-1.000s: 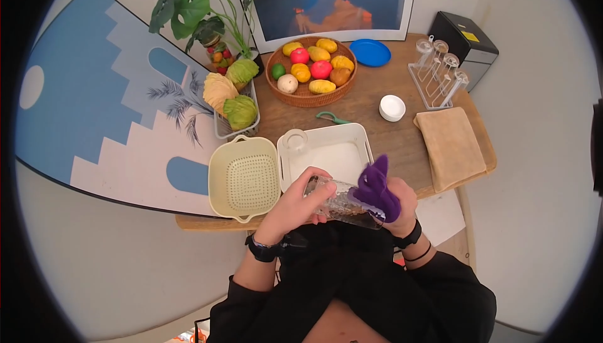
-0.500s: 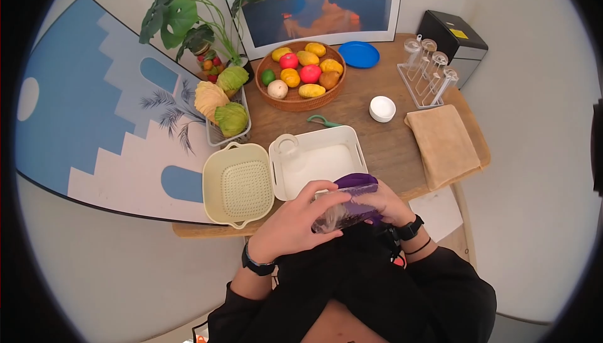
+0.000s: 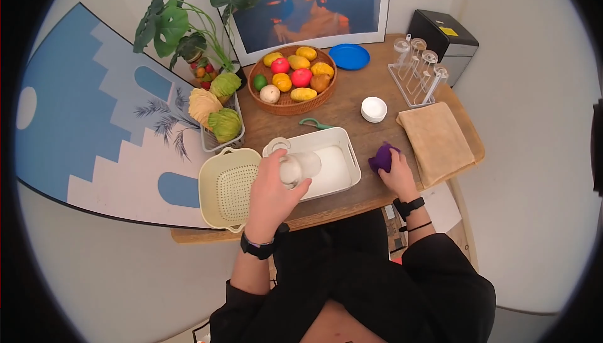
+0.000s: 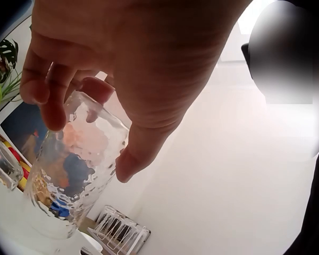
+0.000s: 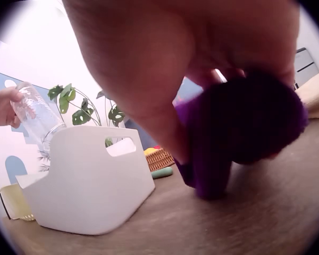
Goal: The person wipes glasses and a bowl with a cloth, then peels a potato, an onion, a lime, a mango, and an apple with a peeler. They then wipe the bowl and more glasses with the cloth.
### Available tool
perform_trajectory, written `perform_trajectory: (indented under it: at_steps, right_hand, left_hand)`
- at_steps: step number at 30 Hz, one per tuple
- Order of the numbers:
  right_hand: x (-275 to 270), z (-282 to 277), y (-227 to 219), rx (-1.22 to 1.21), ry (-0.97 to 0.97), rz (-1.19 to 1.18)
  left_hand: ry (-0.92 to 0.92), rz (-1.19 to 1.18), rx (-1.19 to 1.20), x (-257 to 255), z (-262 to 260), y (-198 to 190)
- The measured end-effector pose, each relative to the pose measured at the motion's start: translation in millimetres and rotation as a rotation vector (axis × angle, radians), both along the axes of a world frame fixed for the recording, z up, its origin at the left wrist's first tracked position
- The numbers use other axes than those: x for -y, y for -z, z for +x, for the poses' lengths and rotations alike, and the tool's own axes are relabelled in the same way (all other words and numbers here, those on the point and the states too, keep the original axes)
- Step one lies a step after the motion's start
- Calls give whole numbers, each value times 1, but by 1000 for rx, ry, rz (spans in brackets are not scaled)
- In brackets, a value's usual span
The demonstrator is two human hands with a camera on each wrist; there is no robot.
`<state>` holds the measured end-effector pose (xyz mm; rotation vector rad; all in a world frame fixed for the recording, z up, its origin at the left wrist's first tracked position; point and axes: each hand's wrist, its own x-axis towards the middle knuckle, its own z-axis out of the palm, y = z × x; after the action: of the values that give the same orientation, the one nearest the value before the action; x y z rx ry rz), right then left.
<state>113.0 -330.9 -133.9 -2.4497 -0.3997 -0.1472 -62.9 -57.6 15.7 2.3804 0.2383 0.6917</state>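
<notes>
My left hand (image 3: 270,195) grips a clear drinking glass (image 3: 306,166) by one end, tilted over the white basin (image 3: 339,183). In the left wrist view the glass (image 4: 77,164) shows a rippled surface, with thumb and fingers around its upper end. Another clear glass (image 3: 278,145) is at the basin's far left corner. To the right of the basin, my right hand (image 3: 400,178) holds a bunched purple cloth (image 3: 382,157) at the wooden tabletop. The right wrist view shows a fold of this cloth (image 5: 212,178) hanging down close to the wood.
A pale yellow colander (image 3: 235,189) stands left of the basin. Behind it are a green-handled tool (image 3: 317,124), a wicker fruit basket (image 3: 292,109) and a white bowl (image 3: 374,110). On the right lie a folded tan towel (image 3: 436,142) and a rack (image 3: 411,98) with several glasses.
The hands have parted. The left has carried the glass away from the purple cloth to above the basin; the right has taken the cloth rightward and down to the table.
</notes>
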Motion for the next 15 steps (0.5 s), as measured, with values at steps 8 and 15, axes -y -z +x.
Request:
perform_trajectory:
  at_steps: [8, 15]
  right_hand:
    - [-48, -52, -111, 162, -573, 300]
    - [-100, -45, -127, 387, -695, 321]
  left_hand:
    - [92, 102, -111, 29, 22, 4]
    - [135, 50, 1, 38, 34, -1]
